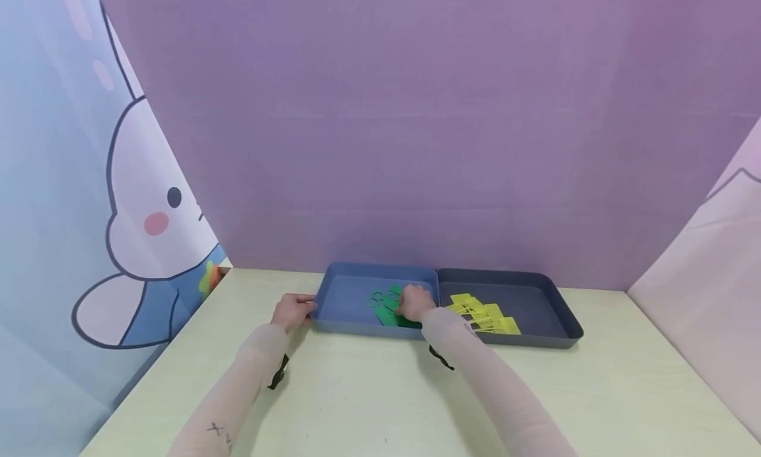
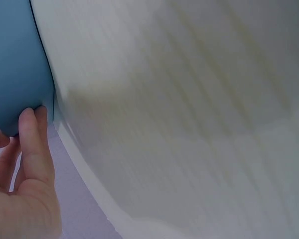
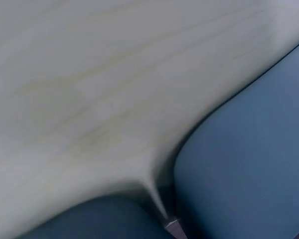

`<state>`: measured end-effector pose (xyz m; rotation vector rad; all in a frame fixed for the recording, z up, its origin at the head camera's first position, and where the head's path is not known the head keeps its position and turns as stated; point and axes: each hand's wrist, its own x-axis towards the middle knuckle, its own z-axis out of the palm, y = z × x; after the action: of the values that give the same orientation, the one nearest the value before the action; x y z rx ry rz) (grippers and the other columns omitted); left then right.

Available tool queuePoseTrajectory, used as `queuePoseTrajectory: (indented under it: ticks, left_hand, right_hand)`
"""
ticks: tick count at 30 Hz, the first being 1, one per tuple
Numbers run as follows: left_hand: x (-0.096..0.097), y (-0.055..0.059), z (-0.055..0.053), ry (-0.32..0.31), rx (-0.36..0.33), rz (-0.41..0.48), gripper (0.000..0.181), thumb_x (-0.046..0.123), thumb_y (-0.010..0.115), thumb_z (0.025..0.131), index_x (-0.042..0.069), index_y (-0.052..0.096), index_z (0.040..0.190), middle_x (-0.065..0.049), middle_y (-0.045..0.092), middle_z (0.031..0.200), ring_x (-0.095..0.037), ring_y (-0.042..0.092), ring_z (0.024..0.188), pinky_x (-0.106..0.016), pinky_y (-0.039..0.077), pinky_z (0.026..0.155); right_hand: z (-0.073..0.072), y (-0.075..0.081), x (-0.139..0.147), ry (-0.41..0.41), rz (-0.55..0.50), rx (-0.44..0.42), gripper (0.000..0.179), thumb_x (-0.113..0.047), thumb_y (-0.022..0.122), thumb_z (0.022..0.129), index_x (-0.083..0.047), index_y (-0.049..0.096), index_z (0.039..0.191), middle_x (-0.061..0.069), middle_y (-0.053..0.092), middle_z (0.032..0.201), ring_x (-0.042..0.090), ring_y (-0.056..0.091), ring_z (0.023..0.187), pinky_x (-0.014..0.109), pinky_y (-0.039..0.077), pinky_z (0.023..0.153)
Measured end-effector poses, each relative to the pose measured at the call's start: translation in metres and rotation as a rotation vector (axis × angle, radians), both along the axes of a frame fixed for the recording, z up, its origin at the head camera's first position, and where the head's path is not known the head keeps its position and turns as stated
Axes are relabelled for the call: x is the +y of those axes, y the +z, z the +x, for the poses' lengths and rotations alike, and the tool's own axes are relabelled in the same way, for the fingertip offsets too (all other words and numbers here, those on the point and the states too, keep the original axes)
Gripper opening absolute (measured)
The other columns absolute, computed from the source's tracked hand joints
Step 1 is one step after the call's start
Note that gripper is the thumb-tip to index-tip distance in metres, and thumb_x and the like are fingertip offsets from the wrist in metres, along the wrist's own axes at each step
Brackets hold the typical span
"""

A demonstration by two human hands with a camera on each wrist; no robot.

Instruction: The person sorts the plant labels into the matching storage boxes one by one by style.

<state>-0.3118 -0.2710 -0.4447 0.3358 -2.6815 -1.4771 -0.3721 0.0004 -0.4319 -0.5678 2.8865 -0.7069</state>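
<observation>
My left hand (image 1: 292,311) grips the left wall of a blue tray (image 1: 351,295). In the left wrist view, the fingers (image 2: 36,144) lie against the outside of the tray's corner (image 2: 25,74), the thumb on its other side. My right hand (image 1: 415,302) reaches down into the same tray at its right side, fingers bent, among several flat green pieces (image 1: 386,317), some with round rings. Its fingertips are too small and covered to tell whether they pinch one. The right wrist view shows only the outer walls of the blue tray (image 3: 249,154) and a darker tray (image 3: 99,219).
Against the blue tray's right side stands the dark grey tray (image 1: 523,302). Several yellow pieces (image 1: 490,315) with thin stems and flat ends lie in its left part, overlapping. Both trays rest on a pale wooden table (image 1: 368,391), before a purple cloth backdrop (image 1: 416,146).
</observation>
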Motion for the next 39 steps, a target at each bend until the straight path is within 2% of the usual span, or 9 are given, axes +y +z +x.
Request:
queuePoseTrajectory:
  ticks: [11,14,17,19,21,24,29,32,39]
  left_hand:
    - [0.003,-0.001,-0.004,0.000,0.001,0.018,0.032,0.012,0.057,0.088,-0.002,0.061,0.117,-0.023,0.064,0.109,-0.010,0.063,0.067,-0.027,0.055,0.066]
    - [0.003,-0.002,-0.007,-0.015,0.010,0.014,0.033,0.011,0.057,0.087,-0.003,0.061,0.117,-0.024,0.063,0.109,-0.010,0.063,0.068,-0.028,0.055,0.066]
    - [0.001,-0.004,-0.011,-0.025,0.010,0.014,0.033,0.012,0.057,0.087,-0.003,0.060,0.117,-0.024,0.063,0.110,-0.009,0.062,0.068,-0.027,0.055,0.066]
    - [-0.001,-0.006,-0.012,-0.035,0.010,0.016,0.034,0.011,0.057,0.087,-0.004,0.059,0.118,-0.024,0.062,0.111,-0.010,0.062,0.069,-0.027,0.055,0.066]
    - [-0.004,-0.008,-0.013,-0.040,0.008,0.026,0.035,0.012,0.057,0.087,-0.004,0.059,0.119,-0.024,0.061,0.113,-0.012,0.063,0.072,-0.027,0.055,0.066]
    - [-0.010,-0.010,-0.015,-0.067,0.007,0.050,0.036,0.011,0.055,0.088,-0.005,0.056,0.121,-0.027,0.058,0.117,-0.020,0.066,0.080,-0.029,0.056,0.069]
    - [-0.026,-0.010,-0.015,-0.127,-0.008,0.123,0.040,0.012,0.054,0.090,-0.009,0.051,0.124,-0.030,0.052,0.123,-0.034,0.063,0.098,-0.034,0.055,0.077]
    - [-0.036,-0.011,-0.014,-0.132,-0.014,0.174,0.038,0.014,0.055,0.090,-0.005,0.054,0.123,-0.026,0.058,0.117,-0.030,0.064,0.097,-0.032,0.055,0.078]
    - [-0.042,-0.006,0.004,-0.135,0.012,0.190,0.047,0.018,0.048,0.095,-0.016,0.042,0.127,-0.032,0.045,0.129,-0.038,0.054,0.112,-0.039,0.048,0.091]
  right_hand:
    - [0.001,0.002,0.006,-0.008,-0.009,0.006,0.053,-0.019,0.069,0.082,-0.016,0.031,0.045,-0.006,0.016,0.045,0.010,0.011,0.043,0.025,0.019,0.043]
    - [0.005,0.005,0.008,-0.006,-0.023,0.006,0.046,-0.019,0.067,0.083,-0.013,0.039,0.048,-0.004,0.021,0.048,0.011,0.013,0.045,0.026,0.018,0.045]
    - [0.011,0.010,0.012,-0.010,-0.012,0.013,0.028,-0.022,0.065,0.085,-0.006,0.060,0.063,0.000,0.046,0.058,0.011,0.029,0.048,0.026,0.029,0.048]
    - [0.016,0.015,0.015,-0.002,-0.004,0.023,0.022,-0.023,0.063,0.086,-0.002,0.069,0.084,0.005,0.063,0.077,0.013,0.049,0.058,0.028,0.042,0.055]
    - [0.022,0.020,0.019,0.017,-0.007,0.036,0.027,-0.024,0.062,0.087,-0.003,0.069,0.102,0.009,0.067,0.097,0.019,0.061,0.076,0.034,0.051,0.066]
    - [0.033,0.029,0.028,0.052,-0.047,0.047,0.030,-0.023,0.061,0.088,-0.003,0.066,0.110,0.010,0.067,0.104,0.023,0.063,0.091,0.039,0.052,0.075]
    - [0.051,0.040,0.050,0.071,-0.135,0.065,0.026,-0.023,0.060,0.088,-0.007,0.066,0.107,0.005,0.066,0.101,0.016,0.061,0.087,0.034,0.051,0.073]
    - [0.062,0.043,0.064,0.049,-0.156,0.075,0.024,-0.022,0.062,0.087,-0.007,0.068,0.104,0.001,0.066,0.096,0.012,0.059,0.080,0.029,0.050,0.068]
    - [0.085,0.049,0.113,0.001,-0.157,0.112,0.023,-0.023,0.064,0.085,-0.009,0.068,0.103,0.000,0.067,0.096,0.011,0.059,0.082,0.030,0.050,0.068]
